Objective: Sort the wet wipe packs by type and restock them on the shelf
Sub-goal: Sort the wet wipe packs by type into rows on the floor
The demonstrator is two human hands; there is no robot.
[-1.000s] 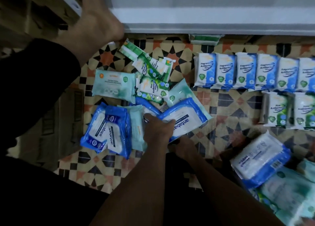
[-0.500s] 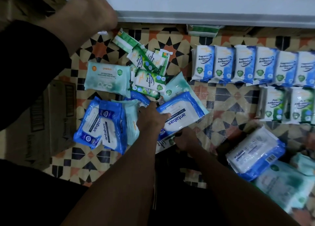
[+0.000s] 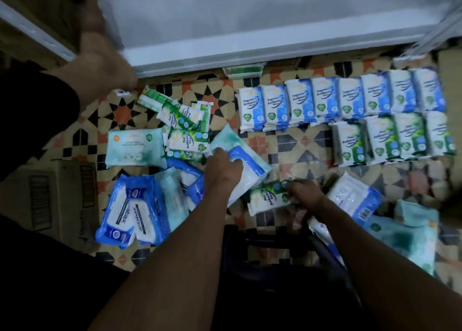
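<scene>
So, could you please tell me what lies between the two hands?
In the head view, between the left hand and right hand, lies a blue-and-white pack and the green pine pack the right hand grips.

The floor (image 3: 305, 150) was tiled in a busy geometric pattern of black stars, orange and cream shapes and small black squares. Along the top of the view ran a white shelf (image 3: 250, 28), its pale front edge lying just above the tiles. At the upper left a second white shelf edge (image 3: 35, 28) slanted away, with brown wood-toned surfaces behind it. A brown cardboard box (image 3: 55, 195) with dark printed panels sat on the floor at the left. At the lower middle stood a dark stool or frame (image 3: 275, 240), too dim to make out. The light was low and bluish.
</scene>
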